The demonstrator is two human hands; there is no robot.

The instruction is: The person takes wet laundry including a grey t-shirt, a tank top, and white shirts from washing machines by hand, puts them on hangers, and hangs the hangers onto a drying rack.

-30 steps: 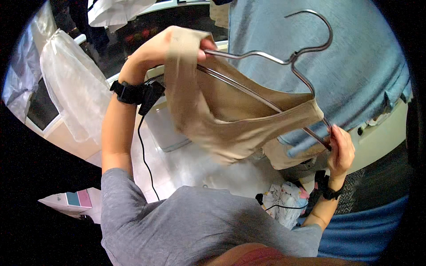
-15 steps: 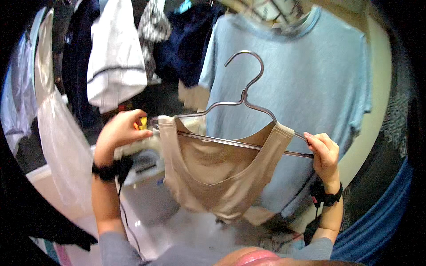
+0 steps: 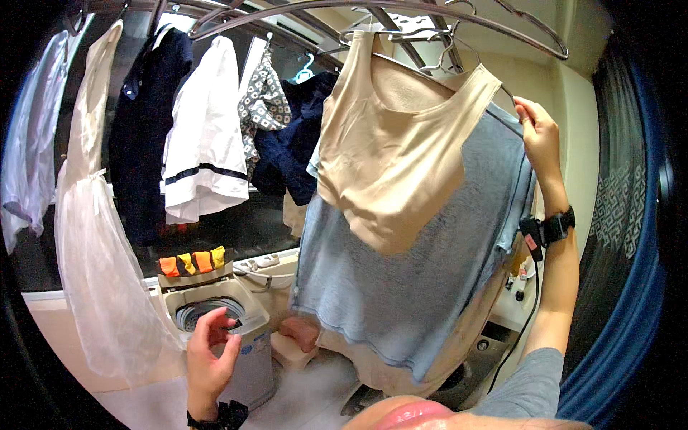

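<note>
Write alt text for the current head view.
The right hand holds a metal hanger bearing a beige sleeveless top, before a blue shirt. The left hand, half curled, shows before an open washing machine; other clothes hang at left.

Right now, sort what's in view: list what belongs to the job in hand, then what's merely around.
In the job:
- beige top
- metal hanger, its end in the right grip

Merely around:
- blue shirt
- sheer white dress
- washing machine

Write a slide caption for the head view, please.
Right hand grips a metal hanger carrying a beige tank top before a blue T-shirt.
</note>
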